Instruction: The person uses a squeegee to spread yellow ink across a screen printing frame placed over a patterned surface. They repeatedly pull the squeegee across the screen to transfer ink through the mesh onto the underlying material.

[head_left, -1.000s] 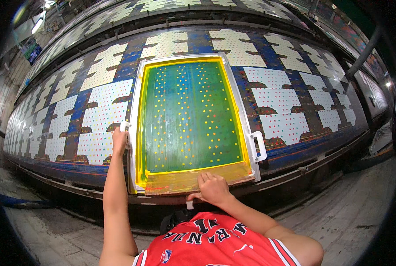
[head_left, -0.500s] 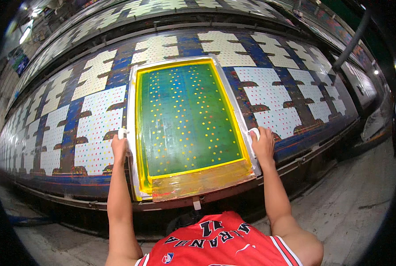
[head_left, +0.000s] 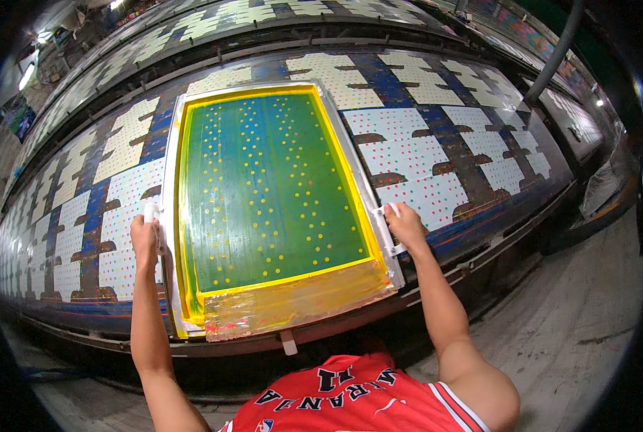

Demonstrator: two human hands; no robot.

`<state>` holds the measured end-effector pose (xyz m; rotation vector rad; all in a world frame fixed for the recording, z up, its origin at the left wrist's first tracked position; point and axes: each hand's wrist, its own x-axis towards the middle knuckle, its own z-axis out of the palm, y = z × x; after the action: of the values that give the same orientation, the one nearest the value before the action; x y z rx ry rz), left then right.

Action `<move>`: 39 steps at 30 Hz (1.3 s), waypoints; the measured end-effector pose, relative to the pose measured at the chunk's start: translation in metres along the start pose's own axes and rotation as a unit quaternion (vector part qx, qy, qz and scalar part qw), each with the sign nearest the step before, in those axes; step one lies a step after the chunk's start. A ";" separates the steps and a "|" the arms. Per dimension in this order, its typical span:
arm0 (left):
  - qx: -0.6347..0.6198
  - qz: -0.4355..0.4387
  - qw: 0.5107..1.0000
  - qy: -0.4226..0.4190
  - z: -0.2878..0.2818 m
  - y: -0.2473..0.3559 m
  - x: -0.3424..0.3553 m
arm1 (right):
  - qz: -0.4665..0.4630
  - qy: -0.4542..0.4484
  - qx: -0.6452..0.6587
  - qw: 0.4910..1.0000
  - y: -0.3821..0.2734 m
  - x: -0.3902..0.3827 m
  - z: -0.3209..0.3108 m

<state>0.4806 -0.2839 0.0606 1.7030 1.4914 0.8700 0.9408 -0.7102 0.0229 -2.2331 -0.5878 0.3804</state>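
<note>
Table bears green screen, gripped both sides

Dotted white panels flank the screen, which lies over the table's near edge. The left hand is curled closed round one white handle, the right hand round its opposite. Uneven pulling could skew the screen onto panels, smudging them if damp.

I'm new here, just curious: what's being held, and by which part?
The left hand and right hand hold the framed green screen by its white handles.

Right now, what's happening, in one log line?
left hand: grips left white handle; right hand: grips right white handle; framed green screen: between hands; dotted pieces: both sides
</note>
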 end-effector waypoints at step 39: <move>-0.034 -0.015 0.999 -0.006 0.396 0.142 -0.231 | 0.036 0.001 0.131 0.991 0.272 0.190 -0.316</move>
<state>0.8642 -0.5552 -0.0365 1.6299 1.4602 0.8822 1.3209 -0.9652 0.0074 -2.0058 -0.4310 0.4643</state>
